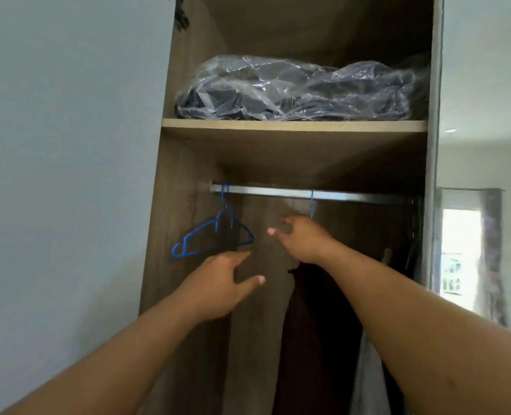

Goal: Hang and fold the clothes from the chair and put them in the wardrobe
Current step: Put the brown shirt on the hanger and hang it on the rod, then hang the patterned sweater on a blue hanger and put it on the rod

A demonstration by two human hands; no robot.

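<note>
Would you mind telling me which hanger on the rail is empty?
The blue hanger at the rail's left end; the teal-hooked one carries a dark garment.

text: none legible | labels: none | brands: none | numbers: 0 readable; signs: none

One head-worn wide-angle view, close in, tilted upward into the open brown wooden wardrobe (pixel 185 163), facing its silver metal hanging rail (pixel 308 193)
</note>
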